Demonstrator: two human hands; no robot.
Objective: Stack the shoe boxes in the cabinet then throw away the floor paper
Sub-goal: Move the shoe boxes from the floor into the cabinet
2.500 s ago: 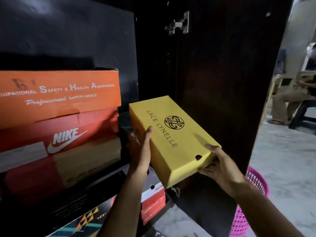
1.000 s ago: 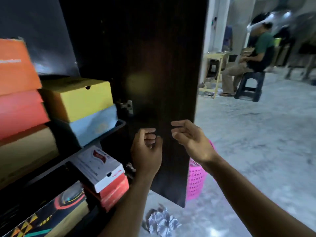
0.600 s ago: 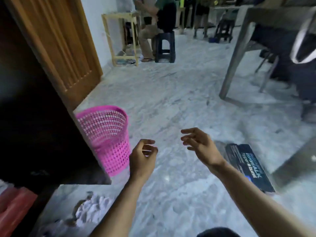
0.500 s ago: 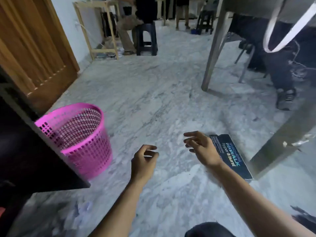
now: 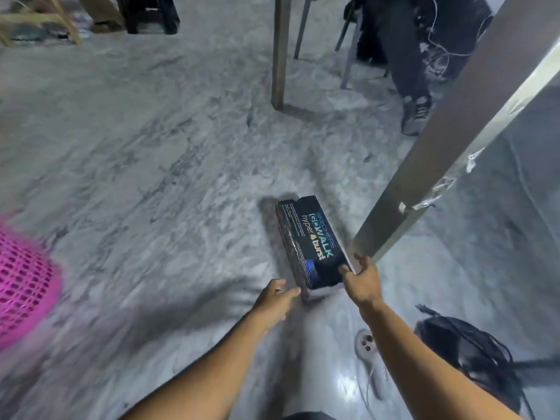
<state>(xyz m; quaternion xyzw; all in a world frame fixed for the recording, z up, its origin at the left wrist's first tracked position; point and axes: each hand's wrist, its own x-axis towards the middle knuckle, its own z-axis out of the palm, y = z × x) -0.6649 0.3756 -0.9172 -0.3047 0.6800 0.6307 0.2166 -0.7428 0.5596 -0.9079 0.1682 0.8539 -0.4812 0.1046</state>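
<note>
A dark blue shoe box (image 5: 309, 241) with "GOwalk hyper burst" lettering lies on the grey marble floor beside a table leg. My left hand (image 5: 274, 300) touches its near left corner, fingers curled against the box's side. My right hand (image 5: 360, 278) clasps its near right corner, thumb on the lid. The box still rests on the floor. The cabinet and the floor paper are out of view.
A pink mesh basket (image 5: 22, 286) stands at the left edge. A slanting grey table leg (image 5: 436, 153) rises just right of the box, another leg (image 5: 278, 53) stands farther back. A seated person's shoe (image 5: 416, 115), a power strip (image 5: 366, 344) and dark cables (image 5: 472, 353) lie to the right.
After setting the yellow box in the cabinet, I turned right, away from it. Both hands dropped from mid-air to the dark blue box's near corners.
</note>
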